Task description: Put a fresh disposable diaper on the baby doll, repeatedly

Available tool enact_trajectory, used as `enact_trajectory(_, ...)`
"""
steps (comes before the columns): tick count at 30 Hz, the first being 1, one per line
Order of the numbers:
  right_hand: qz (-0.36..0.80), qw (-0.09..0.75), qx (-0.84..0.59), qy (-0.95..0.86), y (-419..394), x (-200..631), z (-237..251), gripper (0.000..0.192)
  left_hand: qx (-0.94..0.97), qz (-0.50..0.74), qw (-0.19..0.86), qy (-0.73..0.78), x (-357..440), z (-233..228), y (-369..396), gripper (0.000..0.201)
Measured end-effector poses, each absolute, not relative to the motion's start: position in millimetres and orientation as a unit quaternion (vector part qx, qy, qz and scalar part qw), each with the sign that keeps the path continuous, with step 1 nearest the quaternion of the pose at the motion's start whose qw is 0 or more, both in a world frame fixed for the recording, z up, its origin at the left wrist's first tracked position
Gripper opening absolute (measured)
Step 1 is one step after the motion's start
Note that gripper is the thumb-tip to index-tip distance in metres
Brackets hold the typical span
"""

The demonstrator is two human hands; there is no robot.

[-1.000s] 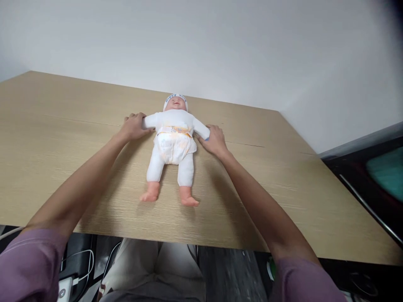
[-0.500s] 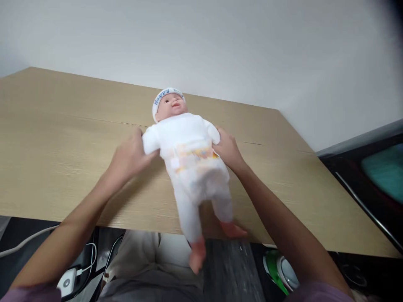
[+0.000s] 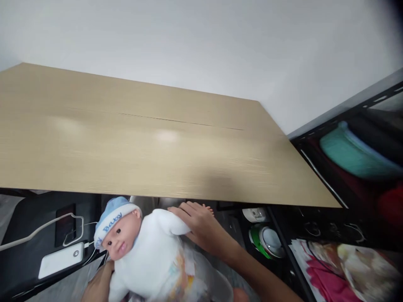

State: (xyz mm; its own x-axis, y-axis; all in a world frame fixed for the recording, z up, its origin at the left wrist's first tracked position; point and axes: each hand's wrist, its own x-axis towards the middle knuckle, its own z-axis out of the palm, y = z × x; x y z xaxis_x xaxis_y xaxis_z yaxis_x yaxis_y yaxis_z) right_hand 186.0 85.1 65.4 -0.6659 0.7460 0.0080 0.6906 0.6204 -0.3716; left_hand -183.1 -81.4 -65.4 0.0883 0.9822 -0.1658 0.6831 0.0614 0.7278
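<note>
A baby doll (image 3: 151, 251) in a white top and a blue-and-white cap marked "Baby" is tilted over my lap, below the table's front edge. A printed diaper wraps its waist. My right hand (image 3: 201, 224) closes round the doll's arm on the far side, its fingers bent over the white sleeve. Low in the picture, my left hand (image 3: 100, 283) grips the doll by its other arm, just under the head. Part of that hand is hidden behind the sleeve and cut off by the lower edge. The doll's legs run out of view at the bottom.
The wooden table (image 3: 126, 155) stretches to a white wall (image 3: 157, 37). At lower left, a white power bank (image 3: 61, 260) with cables lies on a black surface. On the right are a dark rack with a teal item (image 3: 352, 153), a green-and-white container (image 3: 267, 241) and a pink cloth (image 3: 330, 281).
The doll has moved off the tabletop, toward me and to the left, and its body has turned with the head to the left. Both hands have moved with it. The view has also shifted.
</note>
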Motion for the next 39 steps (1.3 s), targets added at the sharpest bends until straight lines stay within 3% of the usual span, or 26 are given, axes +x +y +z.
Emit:
enact_trajectory(6,0.269,0.108,-0.471,-0.833,89.5,165.7,-15.3,0.050,0.613,0.094,0.374,0.690,-178.2,-49.3,-79.2,0.049)
enact_trajectory(11,0.359,0.202,-0.498,-0.763,75.8,187.4,-31.4,0.034,0.672,0.033,0.336,0.659,-181.9,-37.9,-73.5,0.051)
enact_trajectory(14,0.436,0.222,-0.490,-0.722,55.1,198.5,-22.8,0.027,0.736,0.066,0.223,0.636,-185.0,-29.2,-69.6,0.051)
enact_trajectory(18,0.448,0.239,-0.491,-0.707,37.0,199.7,-19.5,0.020,0.808,0.161,0.144,0.548,-161.7,3.8,-48.4,0.075)
enact_trajectory(22,0.403,0.285,-0.508,-0.706,48.8,201.0,-42.1,0.027,0.857,0.170,0.257,0.413,-113.0,31.9,-12.8,0.053)
enact_trajectory(26,0.349,0.311,-0.558,-0.685,72.0,211.3,-66.9,0.024,0.871,0.138,0.330,0.337,-82.8,27.9,15.5,0.038)
enact_trajectory(30,0.344,0.338,-0.543,-0.688,67.4,206.4,-51.8,0.025,0.860,0.140,0.367,0.326,-81.0,22.2,26.5,0.024)
enact_trajectory(33,0.373,0.303,-0.445,-0.756,50.7,188.7,-22.2,0.034,0.840,0.144,0.411,0.322,-88.3,32.5,24.8,0.018)
enact_trajectory(37,0.382,0.250,-0.371,-0.809,35.1,178.6,-2.2,0.026,0.803,0.083,0.509,0.300,-109.0,50.0,13.2,0.018)
enact_trajectory(39,0.372,0.239,-0.403,-0.801,28.2,190.3,-2.7,0.040,0.784,0.045,0.552,0.282,-120.2,53.3,5.6,0.021)
